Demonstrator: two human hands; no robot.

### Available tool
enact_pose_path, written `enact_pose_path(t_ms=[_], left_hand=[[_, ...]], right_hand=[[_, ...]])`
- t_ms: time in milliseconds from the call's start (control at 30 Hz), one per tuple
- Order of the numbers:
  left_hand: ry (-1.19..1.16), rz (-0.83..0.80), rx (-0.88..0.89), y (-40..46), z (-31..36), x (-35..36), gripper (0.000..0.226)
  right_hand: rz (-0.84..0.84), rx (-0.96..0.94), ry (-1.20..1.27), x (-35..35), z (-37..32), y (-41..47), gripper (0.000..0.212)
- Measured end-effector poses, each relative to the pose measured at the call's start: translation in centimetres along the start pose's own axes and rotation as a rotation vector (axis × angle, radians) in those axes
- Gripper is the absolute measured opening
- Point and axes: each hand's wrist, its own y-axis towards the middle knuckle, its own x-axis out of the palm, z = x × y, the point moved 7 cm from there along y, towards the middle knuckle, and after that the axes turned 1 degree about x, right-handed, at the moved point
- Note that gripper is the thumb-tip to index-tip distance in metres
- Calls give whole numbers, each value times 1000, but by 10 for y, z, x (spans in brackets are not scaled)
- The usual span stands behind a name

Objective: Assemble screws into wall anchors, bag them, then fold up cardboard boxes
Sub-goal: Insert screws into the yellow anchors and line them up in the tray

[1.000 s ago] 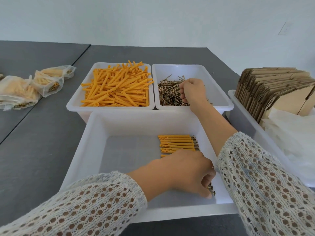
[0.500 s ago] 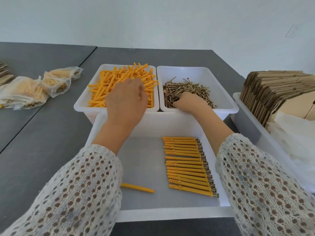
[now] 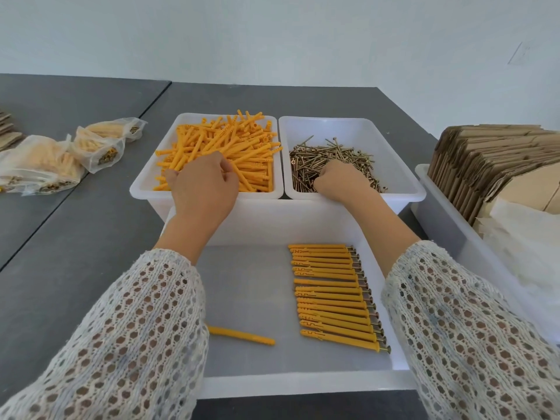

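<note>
The assembled anchors (image 3: 335,295) lay in one column on the right side of the near white tray (image 3: 251,386). Each long axis ran left to right, tilted slightly down toward the right, with the orange tips pointing left and the brass screw heads pointing right. One loose orange anchor (image 3: 242,335) lay apart from the column at the tray's left side, its long axis also roughly left to right.

Behind the near tray stood two white bins, side by side and touching. The left bin (image 3: 145,189) held a heap of orange wall anchors (image 3: 230,150) pointing in mixed directions. The right bin (image 3: 403,183) held a heap of brass screws (image 3: 321,156), likewise unaligned.

The left hand (image 3: 203,189) rested on the anchor heap with fingers curled closed; whether it gripped an anchor could not be told. The right hand (image 3: 339,180) was buried in the screws, fingers curled under; its contents could not be told.

Filled clear bags (image 3: 60,159) lay on the grey bench (image 3: 75,244) to the left. Flat cardboard boxes (image 3: 491,165) stood on edge in a tray at the right.
</note>
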Motion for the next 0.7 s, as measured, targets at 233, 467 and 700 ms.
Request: enact_pose_path(t_ms=[233,467,700], left_hand=[[-226,10,50,-1,11,6,14],[-379,-110,132,-1,22,12,11],[-238,-173,93,4,16,23,5]], right_hand=[[243,-98,36,-14,-10,-12,23],[243,-191,156,-13,-16,-12,16],[386,-206,276,-26,-17,-14,17]])
